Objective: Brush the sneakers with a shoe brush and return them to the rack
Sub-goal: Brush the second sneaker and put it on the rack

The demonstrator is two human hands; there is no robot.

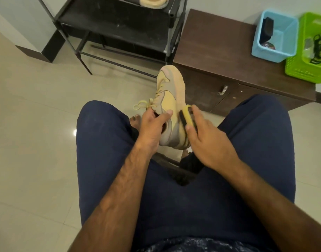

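A tan and yellow sneaker (169,91) hangs in the air between my knees, toe pointing away from me. My left hand (152,128) grips it at the collar, thumb laid across its side. My right hand (205,137) holds a yellow shoe brush (187,115) with dark bristles, pressed against the sneaker's right side near the heel. The second sneaker (153,2) sits on an upper shelf of the black shoe rack (119,24) at the top of the view, only its sole edge showing.
A dark brown low cabinet (216,50) stands right of the rack. On it are a blue basket (275,36) and a green basket (310,50) holding small items. My legs in navy shorts fill the lower middle. Pale floor tiles (38,124) spread to the left.
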